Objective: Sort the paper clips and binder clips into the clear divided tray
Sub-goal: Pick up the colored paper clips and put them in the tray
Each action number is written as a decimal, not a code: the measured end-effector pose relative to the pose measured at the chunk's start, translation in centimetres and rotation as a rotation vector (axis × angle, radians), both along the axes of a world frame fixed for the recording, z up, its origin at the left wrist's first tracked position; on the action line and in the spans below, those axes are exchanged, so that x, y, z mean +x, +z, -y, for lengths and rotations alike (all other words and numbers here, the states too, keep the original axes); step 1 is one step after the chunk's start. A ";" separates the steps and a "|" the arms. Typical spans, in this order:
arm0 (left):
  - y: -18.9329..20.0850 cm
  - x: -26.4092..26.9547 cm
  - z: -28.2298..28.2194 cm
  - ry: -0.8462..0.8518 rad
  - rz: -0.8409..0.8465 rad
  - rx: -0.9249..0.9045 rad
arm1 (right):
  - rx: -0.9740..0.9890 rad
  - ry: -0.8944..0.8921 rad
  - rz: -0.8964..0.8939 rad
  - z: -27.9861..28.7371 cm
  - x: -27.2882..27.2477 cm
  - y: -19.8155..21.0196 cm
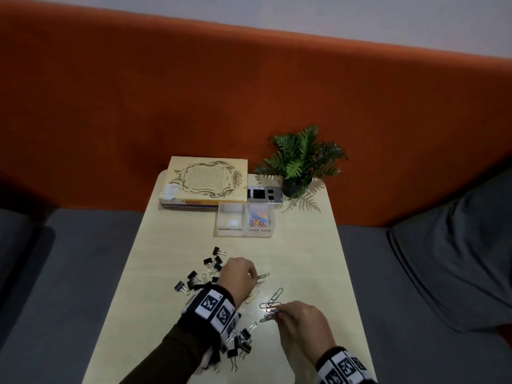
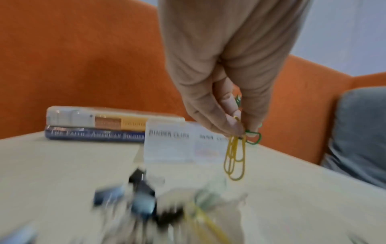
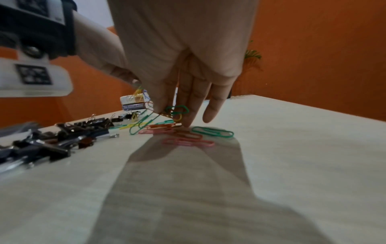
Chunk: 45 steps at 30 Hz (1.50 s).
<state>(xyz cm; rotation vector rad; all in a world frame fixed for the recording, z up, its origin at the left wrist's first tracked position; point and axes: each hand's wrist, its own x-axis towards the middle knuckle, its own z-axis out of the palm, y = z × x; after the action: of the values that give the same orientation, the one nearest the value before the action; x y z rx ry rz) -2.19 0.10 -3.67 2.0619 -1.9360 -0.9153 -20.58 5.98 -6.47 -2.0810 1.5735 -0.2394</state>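
Observation:
The clear divided tray point(image 1: 232, 230) stands mid-table; its right cell holds coloured paper clips point(image 1: 260, 219), and its left cell, labelled binder clips, looks empty. My left hand point(image 1: 253, 275) hovers above the table and pinches yellow paper clips point(image 2: 235, 156) and a green one point(image 2: 253, 137). My right hand point(image 1: 278, 314) is low on the table, thumb and forefinger pinching a few paper clips point(image 3: 177, 110). Loose paper clips point(image 3: 213, 132) lie under and beside it. Black binder clips point(image 1: 213, 267) lie scattered left of my left hand, with more point(image 1: 241, 345) under my left wrist.
Stacked books point(image 1: 205, 181), a silver-and-black device point(image 1: 264, 194) and a small potted fern point(image 1: 300, 162) line the table's far edge behind the tray. An orange sofa back and grey cushions surround the small table point(image 1: 304, 259).

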 end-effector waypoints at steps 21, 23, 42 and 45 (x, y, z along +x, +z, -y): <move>3.2 -1.1 15.5 0.061 0.053 0.048 | 0.184 -0.231 0.243 5.0 -0.2 3.3; 3.2 -0.4 14.8 0.100 0.012 0.022 | 0.160 -0.197 0.282 6.9 0.2 3.6; -2.3 6.2 -3.4 -0.121 0.149 -0.082 | -0.070 0.251 0.056 12.5 8.2 2.8; -2.5 5.5 -4.4 -0.205 0.308 0.057 | 0.172 0.482 -0.187 9.4 7.9 0.3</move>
<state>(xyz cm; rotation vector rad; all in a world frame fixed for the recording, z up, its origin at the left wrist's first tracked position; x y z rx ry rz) 3.28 4.50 -6.20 2.1751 -2.3393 -0.7306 -12.67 -3.45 -6.20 -2.3137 1.0924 0.2586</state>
